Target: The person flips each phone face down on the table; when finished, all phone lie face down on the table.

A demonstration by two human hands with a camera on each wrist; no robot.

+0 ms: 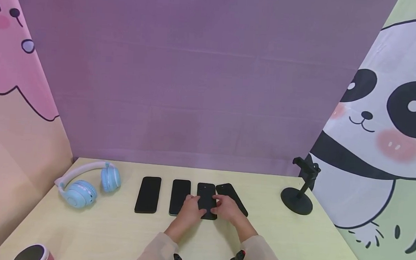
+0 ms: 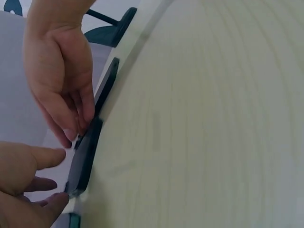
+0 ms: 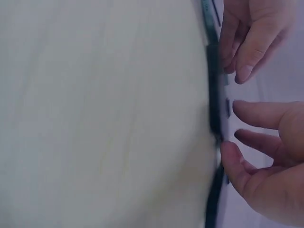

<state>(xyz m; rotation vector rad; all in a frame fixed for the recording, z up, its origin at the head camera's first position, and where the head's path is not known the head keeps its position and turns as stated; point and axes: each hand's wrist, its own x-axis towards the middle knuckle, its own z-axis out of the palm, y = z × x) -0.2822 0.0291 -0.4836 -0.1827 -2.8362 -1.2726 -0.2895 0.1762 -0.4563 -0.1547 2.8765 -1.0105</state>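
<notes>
Third phone [image 1: 206, 200] in a row of four lay flat on the pale wooden surface [image 1: 121, 234], screen dark, both hands at its near end. Left hand [image 1: 190, 210] met its left edge, right hand [image 1: 228, 208] its right edge. Left wrist view: left fingers [image 2: 45, 156] lay nearly straight, their tips and the thumb against the phone's edge, not wrapped round it. Right wrist view: right thumb [image 3: 232, 161] touched the phone's thin edge; the other right fingers stood straight and spread just off it. Neither hand had the phone lifted, as far as could be seen.

Fourth phone [image 1: 231, 197] lay skewed, just beside the third on its right, partly under the right hand. Second phone [image 1: 179, 196] lay just left of the third, the first phone [image 1: 148, 194] farther left.

Blue-and-white headphones [image 1: 85, 185] sat well apart at the left. Black stand [image 1: 299, 196] stood at the right. A dark-topped cup [image 1: 35, 253] showed at the near left corner.
</notes>
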